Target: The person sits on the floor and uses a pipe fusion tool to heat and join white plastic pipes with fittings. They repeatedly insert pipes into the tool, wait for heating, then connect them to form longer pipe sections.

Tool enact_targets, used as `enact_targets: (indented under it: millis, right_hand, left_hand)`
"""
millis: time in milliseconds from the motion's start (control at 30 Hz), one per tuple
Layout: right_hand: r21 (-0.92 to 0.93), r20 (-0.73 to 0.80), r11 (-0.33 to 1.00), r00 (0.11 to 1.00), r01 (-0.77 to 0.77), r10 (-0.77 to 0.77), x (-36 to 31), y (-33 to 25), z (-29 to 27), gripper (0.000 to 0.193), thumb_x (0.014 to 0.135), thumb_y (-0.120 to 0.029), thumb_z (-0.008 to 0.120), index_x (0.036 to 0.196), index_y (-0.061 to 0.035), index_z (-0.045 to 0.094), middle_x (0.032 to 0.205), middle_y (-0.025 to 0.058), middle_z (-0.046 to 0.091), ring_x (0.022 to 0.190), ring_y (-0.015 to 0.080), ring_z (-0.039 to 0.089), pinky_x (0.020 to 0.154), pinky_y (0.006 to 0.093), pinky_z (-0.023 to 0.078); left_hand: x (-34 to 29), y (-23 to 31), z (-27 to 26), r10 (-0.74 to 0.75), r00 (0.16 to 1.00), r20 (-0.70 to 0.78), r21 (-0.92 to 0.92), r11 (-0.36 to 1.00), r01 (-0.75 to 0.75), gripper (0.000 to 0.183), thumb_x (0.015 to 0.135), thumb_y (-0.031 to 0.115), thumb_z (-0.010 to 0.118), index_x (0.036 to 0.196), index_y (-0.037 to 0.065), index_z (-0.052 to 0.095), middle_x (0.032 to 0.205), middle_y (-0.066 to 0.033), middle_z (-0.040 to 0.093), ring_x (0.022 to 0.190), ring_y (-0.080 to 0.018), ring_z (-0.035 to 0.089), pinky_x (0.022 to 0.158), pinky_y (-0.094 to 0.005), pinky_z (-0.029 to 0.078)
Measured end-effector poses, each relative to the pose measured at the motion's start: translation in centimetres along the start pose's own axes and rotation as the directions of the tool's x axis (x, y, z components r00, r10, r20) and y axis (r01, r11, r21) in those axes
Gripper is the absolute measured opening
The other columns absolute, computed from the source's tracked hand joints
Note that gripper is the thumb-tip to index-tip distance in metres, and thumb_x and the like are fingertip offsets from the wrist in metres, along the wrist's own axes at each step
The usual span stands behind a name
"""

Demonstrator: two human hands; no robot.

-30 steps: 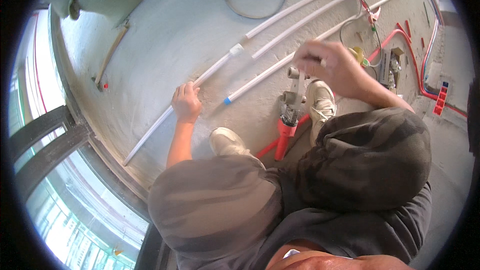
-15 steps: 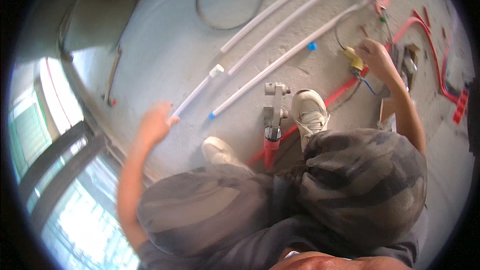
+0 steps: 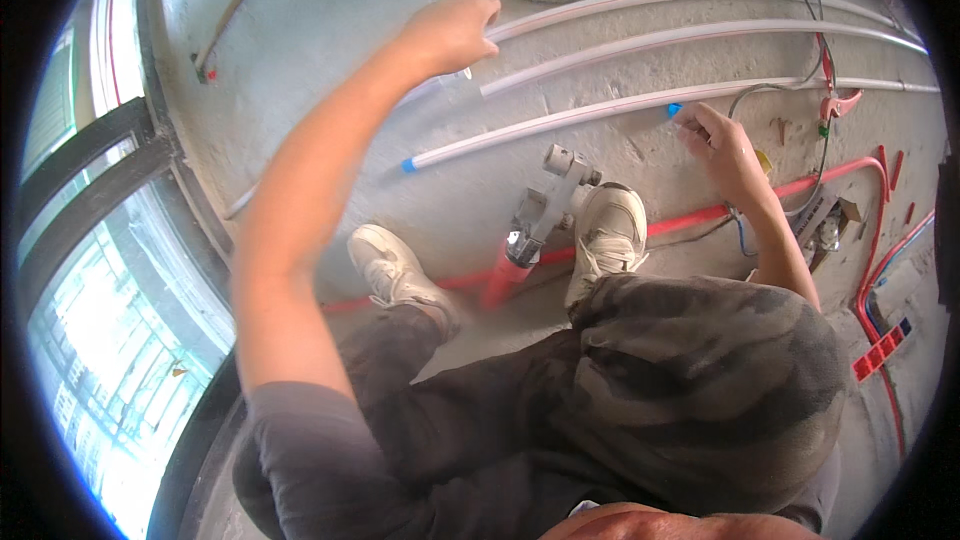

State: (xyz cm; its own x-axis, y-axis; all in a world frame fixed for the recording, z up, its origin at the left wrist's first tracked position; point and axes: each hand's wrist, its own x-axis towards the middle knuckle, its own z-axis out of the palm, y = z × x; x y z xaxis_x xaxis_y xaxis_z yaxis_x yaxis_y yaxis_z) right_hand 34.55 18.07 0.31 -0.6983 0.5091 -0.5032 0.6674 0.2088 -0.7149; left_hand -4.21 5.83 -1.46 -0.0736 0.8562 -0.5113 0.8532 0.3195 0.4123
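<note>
Bare concrete floor beside a floor-level window carries three long white pipes laid side by side. Your left hand reaches far forward and curls over the near end of the farthest pipe; the fingers wrap it, though whether they clamp it firmly cannot be told. Your right hand pinches the blue cap on the nearest pipe, thumb and fingertips closed on it. That pipe's other end, also blue-tipped, lies toward the window. A red-handled pipe tool rests on the floor between your two white shoes, across a red conduit. Loose wires and a red clip lie just beyond the right hand.

To work well here, steady the pipe before twisting or pulling the cap, keep your feet off the conduit, and keep the tool within reach.
</note>
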Motion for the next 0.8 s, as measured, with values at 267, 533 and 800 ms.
enact_targets:
  millis: [267, 533, 800]
  right_hand:
    - [-0.408, -0.308, 0.896, 0.95, -0.176, 0.046, -0.9, 2.6, -0.4, 0.024, 0.092, -0.006, 0.064, 0.115, -0.0044, 0.063, 0.114, 0.0157, 0.067, 0.103, 0.0384, 0.068, 0.087, 0.0474, 0.055]
    - [-0.286, -0.309, 0.938, 0.946, -0.195, 0.103, -2.4, 3.8, -0.2, 0.026, 0.094, -0.014, 0.068, 0.118, -0.0061, 0.064, 0.12, 0.0141, 0.064, 0.103, 0.0392, 0.067, 0.088, 0.0481, 0.054]
    - [-0.355, -0.211, 0.933, 0.968, 0.053, -0.135, -0.2, 0.6, 1.6, 0.028, 0.094, -0.016, 0.071, 0.118, -0.0047, 0.064, 0.122, 0.0146, 0.062, 0.109, 0.0394, 0.065, 0.091, 0.0484, 0.053]
  left_hand:
    - [-2.8, 1.5, 7.7, 0.203, 0.741, -0.64, 0.158, 0.979, -0.131, 0.027, 0.086, 0.017, 0.078, 0.106, 0.005, 0.064, 0.108, -0.0154, 0.064, 0.104, -0.0371, 0.064, 0.084, -0.0492, 0.053]
    - [-13.0, 1.5, 13.2, 0.225, 0.936, -0.269, 0.177, 0.967, -0.181, 0.025, 0.09, 0.025, 0.074, 0.098, 0.006, 0.061, 0.095, -0.0124, 0.06, 0.089, -0.0344, 0.064, 0.074, -0.0454, 0.053]
    - [-13.9, 0.0, 14.1, 0.178, 0.961, -0.213, 0.116, 0.981, -0.156, 0.025, 0.089, 0.027, 0.075, 0.094, 0.008, 0.059, 0.09, -0.0092, 0.059, 0.087, -0.0317, 0.065, 0.067, -0.0459, 0.053]
